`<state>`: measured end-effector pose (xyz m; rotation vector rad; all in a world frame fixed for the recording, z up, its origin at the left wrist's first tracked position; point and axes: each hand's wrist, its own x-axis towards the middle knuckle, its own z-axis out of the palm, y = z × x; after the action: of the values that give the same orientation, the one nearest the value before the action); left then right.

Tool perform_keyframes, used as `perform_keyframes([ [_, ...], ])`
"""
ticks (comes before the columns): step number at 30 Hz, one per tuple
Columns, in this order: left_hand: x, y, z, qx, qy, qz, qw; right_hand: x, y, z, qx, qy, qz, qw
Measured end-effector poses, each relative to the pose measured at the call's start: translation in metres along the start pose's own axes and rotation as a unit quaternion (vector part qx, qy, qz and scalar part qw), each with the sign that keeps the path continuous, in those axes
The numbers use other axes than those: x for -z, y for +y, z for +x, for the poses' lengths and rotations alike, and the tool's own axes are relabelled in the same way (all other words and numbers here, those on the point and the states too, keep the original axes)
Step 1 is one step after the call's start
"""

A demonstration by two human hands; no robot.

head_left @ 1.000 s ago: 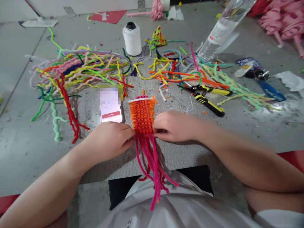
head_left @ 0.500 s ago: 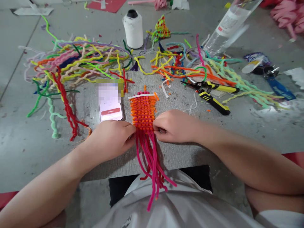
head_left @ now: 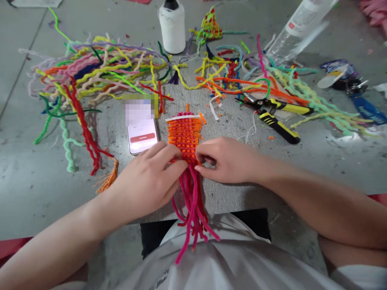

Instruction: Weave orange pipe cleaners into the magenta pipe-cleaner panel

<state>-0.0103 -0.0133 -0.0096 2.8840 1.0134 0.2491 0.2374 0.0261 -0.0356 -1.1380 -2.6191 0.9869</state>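
Note:
An orange and pink woven piece (head_left: pixel 185 135) lies on the grey table, with a white strip across its top edge. Long pink strands (head_left: pixel 193 201) hang from its lower end over the table edge. My left hand (head_left: pixel 159 169) is closed at the lower left of the weave, its thumb and finger pinched over the top of the strands. At the lower right edge, my right hand (head_left: pixel 223 160) is curled with fingertips against the weave, pinching its border. The fingertips partly hide the bottom rows.
A phone (head_left: pixel 142 129) lies left of the weave, and black-yellow pliers (head_left: pixel 279 117) lie to the right. Behind are a white thread spool (head_left: pixel 172 28), a clear bottle (head_left: pixel 298 28) and a pile of coloured strands (head_left: pixel 99 72). An orange tassel (head_left: pixel 109 177) is near my left forearm.
My left hand has moved right, from the weave's left edge onto its lower rows and strands. The strand ends have shifted left. The camera view has shifted slightly.

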Motion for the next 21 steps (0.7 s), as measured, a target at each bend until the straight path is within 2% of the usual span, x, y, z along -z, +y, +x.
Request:
perform_keyframes([
  [3, -0.007, 0.007, 0.000, -0.058, -0.039, -0.011, 0.997, -0.004, -0.010, -0.004, -0.047, 0.005, -0.029, 0.998],
  [6, -0.014, 0.012, -0.004, -0.070, -0.061, 0.000, 0.996, -0.007, -0.016, -0.005, -0.079, -0.005, -0.057, 0.995],
  [13, -0.012, 0.032, -0.011, -0.041, -0.049, 0.051, 0.997, -0.008, -0.012, -0.002, -0.083, -0.011, -0.058, 0.995],
  [21, -0.014, 0.040, -0.010, -0.032, -0.008, 0.064, 0.997, -0.007, -0.015, -0.001, -0.081, -0.016, -0.066, 0.994],
])
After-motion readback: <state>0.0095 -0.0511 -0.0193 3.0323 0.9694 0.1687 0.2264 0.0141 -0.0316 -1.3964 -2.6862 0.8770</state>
